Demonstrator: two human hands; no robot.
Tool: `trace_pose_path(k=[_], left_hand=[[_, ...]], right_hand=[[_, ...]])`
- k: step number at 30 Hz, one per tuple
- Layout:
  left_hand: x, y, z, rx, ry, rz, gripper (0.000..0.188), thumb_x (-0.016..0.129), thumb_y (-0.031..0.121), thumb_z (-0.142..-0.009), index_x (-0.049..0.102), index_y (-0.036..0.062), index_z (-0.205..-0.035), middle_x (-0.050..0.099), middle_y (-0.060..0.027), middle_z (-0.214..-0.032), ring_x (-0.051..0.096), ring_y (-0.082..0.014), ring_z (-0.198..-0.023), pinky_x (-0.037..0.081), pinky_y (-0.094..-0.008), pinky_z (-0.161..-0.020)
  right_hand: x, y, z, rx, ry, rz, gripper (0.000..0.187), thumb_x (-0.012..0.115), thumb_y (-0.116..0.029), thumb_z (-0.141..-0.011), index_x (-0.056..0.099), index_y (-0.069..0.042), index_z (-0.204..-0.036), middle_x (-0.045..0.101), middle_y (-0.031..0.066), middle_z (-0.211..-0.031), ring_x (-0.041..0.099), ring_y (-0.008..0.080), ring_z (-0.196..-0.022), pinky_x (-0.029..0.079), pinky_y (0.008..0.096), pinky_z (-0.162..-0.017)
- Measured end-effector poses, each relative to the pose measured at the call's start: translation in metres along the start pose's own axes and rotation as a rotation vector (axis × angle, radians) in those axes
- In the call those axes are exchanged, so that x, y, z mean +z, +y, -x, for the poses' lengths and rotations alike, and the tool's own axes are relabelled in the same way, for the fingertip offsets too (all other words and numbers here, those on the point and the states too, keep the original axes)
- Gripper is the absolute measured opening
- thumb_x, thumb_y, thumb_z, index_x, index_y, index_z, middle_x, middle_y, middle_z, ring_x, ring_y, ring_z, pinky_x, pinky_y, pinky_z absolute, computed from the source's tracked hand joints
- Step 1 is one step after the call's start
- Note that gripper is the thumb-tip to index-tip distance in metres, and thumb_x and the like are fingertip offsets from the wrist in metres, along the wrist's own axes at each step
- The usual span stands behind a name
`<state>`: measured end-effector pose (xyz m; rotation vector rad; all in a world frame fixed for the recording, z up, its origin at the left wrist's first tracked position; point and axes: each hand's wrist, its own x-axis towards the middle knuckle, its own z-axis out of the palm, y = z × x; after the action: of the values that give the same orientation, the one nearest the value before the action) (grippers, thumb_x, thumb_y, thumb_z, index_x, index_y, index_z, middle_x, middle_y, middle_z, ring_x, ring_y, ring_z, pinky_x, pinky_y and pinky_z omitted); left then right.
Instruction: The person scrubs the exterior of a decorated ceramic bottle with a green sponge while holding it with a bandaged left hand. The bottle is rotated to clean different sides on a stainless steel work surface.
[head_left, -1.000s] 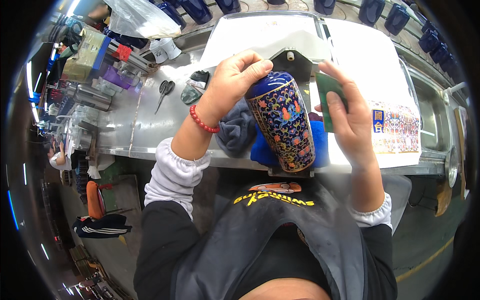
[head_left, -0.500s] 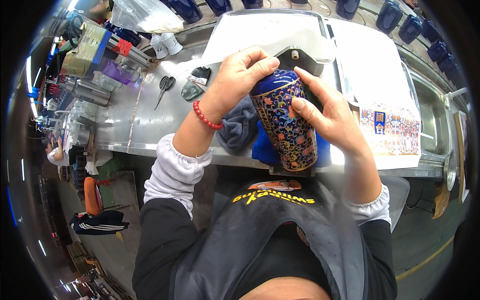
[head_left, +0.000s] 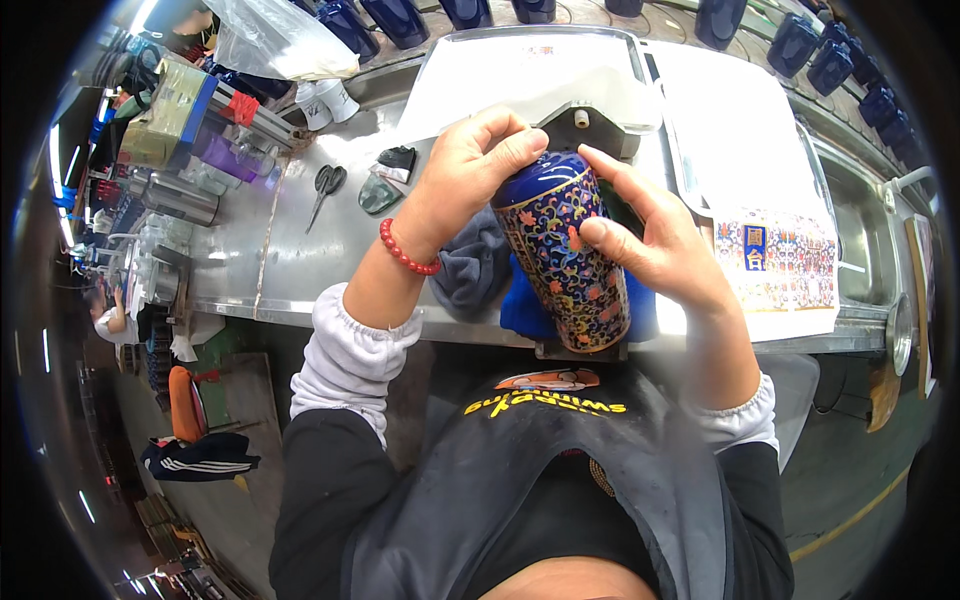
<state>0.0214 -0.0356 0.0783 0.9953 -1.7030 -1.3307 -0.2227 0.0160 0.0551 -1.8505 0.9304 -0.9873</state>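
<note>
Between my two hands is a dark blue bottle (head_left: 570, 250) wrapped in a colourful floral pattern with gold lines. It lies tilted, its plain blue rounded end away from me and its patterned end towards me. My left hand (head_left: 480, 165) holds the rounded end, thumb and fingers pressed on it. My right hand (head_left: 655, 230) grips the right side, thumb on the pattern and forefinger at the rounded end. Beneath the bottle lies a blue cloth (head_left: 525, 305). A dark bracket (head_left: 600, 135) with a pale peg stands just beyond it.
Left of the bottle are a grey cloth (head_left: 475, 260), black scissors (head_left: 326, 185) and a dark green flat piece (head_left: 378, 195) on the metal table (head_left: 235, 255). On the right lies a floral printed sheet (head_left: 785, 265). Trays (head_left: 640, 50) and several blue bottles (head_left: 720, 20) stand behind.
The bottle looks turned slightly in my hands, and my right thumb sits a little lower on its side. The whole view has shifted slightly.
</note>
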Motion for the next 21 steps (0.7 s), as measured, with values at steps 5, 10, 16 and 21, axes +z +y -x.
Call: trace_pose_path(k=[5, 10, 16, 21], left_hand=[[0.0, 0.001, 0.0, 0.021, 0.012, -0.019, 0.023, 0.066, 0.028, -0.104, 0.068, 0.0048, -0.104, 0.066, 0.0032, -0.092, 0.059, -0.0037, -0.086, 0.048, -0.0204, -0.078], [0.003, 0.002, 0.001, 0.019, 0.036, 0.012, 0.029, 0.07, 0.03, -0.101, 0.07, 0.0012, -0.101, 0.068, -0.0001, -0.091, 0.059, -0.006, -0.085, 0.05, -0.0234, -0.076], [0.001, -0.001, 0.0, 0.01, 0.019, 0.013, 0.025, 0.069, 0.028, -0.102, 0.069, 0.0033, -0.103, 0.067, 0.0023, -0.092, 0.059, -0.0042, -0.084, 0.049, -0.0213, -0.077], [-0.002, -0.007, -0.003, -0.017, 0.012, 0.019, 0.025, 0.068, 0.028, -0.103, 0.069, 0.0033, -0.103, 0.066, 0.0029, -0.091, 0.059, -0.0039, -0.083, 0.048, -0.021, -0.076]], right_hand=[[0.002, -0.008, -0.003, 0.069, 0.029, -0.026, 0.066, 0.074, -0.037, -0.097, 0.053, 0.002, -0.146, 0.066, 0.0171, -0.131, 0.06, 0.0221, -0.123, 0.044, 0.0353, -0.108], [0.005, -0.005, -0.003, 0.045, 0.091, -0.069, 0.063, 0.074, -0.036, -0.096, 0.056, 0.001, -0.144, 0.067, 0.015, -0.128, 0.063, 0.0212, -0.118, 0.046, 0.0355, -0.106], [0.003, -0.001, -0.002, -0.037, 0.267, 0.094, 0.053, 0.069, -0.02, -0.101, 0.053, -0.002, -0.148, 0.069, 0.015, -0.128, 0.068, 0.0195, -0.11, 0.055, 0.0311, -0.09], [-0.007, -0.023, 0.006, -0.378, 0.386, 0.422, 0.031, 0.076, -0.006, -0.091, 0.063, -0.002, -0.119, 0.073, 0.0122, -0.097, 0.071, 0.0204, -0.083, 0.057, 0.033, -0.073]])
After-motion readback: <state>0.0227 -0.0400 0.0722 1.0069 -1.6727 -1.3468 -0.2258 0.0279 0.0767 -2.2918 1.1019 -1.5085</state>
